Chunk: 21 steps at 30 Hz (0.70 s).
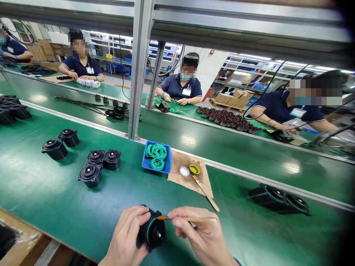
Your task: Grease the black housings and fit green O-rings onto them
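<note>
My left hand (128, 234) is wrapped round a black motor housing (155, 236), tilted so that its round end faces right. A green rubber ring (148, 229) lies around that end. Between the thumb and fingers of my right hand (198, 231) is a small brush (191, 219) with a wooden handle, its orange bristles touching the ring's upper edge. Beyond my hands, a blue bin (143, 162) holds several green rings (158, 152). A second brush (206, 194) rests partly on a stained cardboard sheet (177, 177), beside a yellow cap (194, 169) and a white lid (184, 171).
Several black housings (90, 173) stand on the green bench to the left. Two housings with green rings (280, 199) lie at the right. A metal post (135, 74) rises behind the bin. Across the conveyor, co-workers (181, 87) sit at their own bench.
</note>
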Available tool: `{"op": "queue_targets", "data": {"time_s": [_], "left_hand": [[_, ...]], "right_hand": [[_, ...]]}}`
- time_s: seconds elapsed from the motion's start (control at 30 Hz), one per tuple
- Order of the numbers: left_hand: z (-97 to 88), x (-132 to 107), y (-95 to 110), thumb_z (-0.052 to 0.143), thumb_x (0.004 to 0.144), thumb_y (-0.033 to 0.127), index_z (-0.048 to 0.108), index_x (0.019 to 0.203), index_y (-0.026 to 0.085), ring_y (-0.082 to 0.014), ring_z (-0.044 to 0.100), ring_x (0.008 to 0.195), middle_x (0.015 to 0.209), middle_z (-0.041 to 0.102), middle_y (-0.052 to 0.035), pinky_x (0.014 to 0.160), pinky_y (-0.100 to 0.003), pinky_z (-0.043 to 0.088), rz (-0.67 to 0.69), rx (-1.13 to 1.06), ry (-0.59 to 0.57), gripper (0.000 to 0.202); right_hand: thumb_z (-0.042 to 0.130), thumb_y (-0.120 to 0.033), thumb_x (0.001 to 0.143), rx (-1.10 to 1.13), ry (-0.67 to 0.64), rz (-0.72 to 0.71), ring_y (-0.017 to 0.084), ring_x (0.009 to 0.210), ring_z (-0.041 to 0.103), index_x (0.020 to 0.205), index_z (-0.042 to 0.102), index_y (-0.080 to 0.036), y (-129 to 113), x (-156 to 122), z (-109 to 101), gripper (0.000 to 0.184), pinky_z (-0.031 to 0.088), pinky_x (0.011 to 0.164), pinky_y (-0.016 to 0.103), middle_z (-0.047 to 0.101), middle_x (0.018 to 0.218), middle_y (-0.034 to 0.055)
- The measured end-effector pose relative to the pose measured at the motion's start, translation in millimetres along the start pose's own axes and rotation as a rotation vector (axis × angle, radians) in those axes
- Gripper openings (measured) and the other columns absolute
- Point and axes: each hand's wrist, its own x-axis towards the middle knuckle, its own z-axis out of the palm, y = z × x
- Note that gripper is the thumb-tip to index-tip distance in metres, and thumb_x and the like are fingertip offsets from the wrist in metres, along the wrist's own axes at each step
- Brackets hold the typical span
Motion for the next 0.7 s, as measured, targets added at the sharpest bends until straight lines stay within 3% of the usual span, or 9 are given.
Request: {"op": "queue_targets", "data": {"time_s": [0.2,0.47,0.6,0.7], "left_hand": [[-4.1,6,6,0.06,0.087,0.012,0.058,0.12,0.015,-0.025,0.072,0.103,0.109,0.074,-0.0135,0.089,-0.036,0.06,0.03,0.046,0.014,0.033],[-2.4,3,7,0.057,0.083,0.008,0.059,0.12,0.014,-0.026,0.069,0.104,0.111,0.072,-0.013,0.092,-0.039,0.056,0.012,0.066,-0.009,0.038],[-0.2,-3,6,0.058,0.082,0.01,0.057,0.125,0.015,-0.0281,0.067,0.107,0.115,0.07,-0.0137,0.093,-0.042,0.054,-0.018,0.04,-0.058,0.043],[-1.0,-4,4,0.058,0.083,0.011,0.055,0.127,0.015,-0.0286,0.066,0.107,0.116,0.069,-0.0143,0.093,-0.043,0.053,-0.036,0.032,-0.086,0.044]], "right_hand": [[0.065,-0.035,0.097,-0.106,-0.038,-0.104,0.012,0.039,0.058,0.076,0.077,-0.019,-4,0,2,0.028,0.056,0.054,0.023,0.073,0.061,0.0023],[0.056,-0.035,0.102,-0.179,-0.189,-0.232,0.015,0.052,0.065,0.083,0.072,-0.019,-12,-3,3,0.029,0.055,0.061,0.025,0.075,0.07,0.004],[0.054,-0.037,0.103,-0.198,-0.261,-0.31,0.016,0.052,0.062,0.091,0.071,-0.02,-8,-10,7,0.027,0.052,0.059,0.027,0.072,0.067,0.0039],[0.044,-0.038,0.106,-0.254,-0.267,-0.487,0.016,0.048,0.057,0.088,0.068,-0.019,1,-15,12,0.036,0.045,0.051,0.028,0.067,0.06,0.0035]]}}
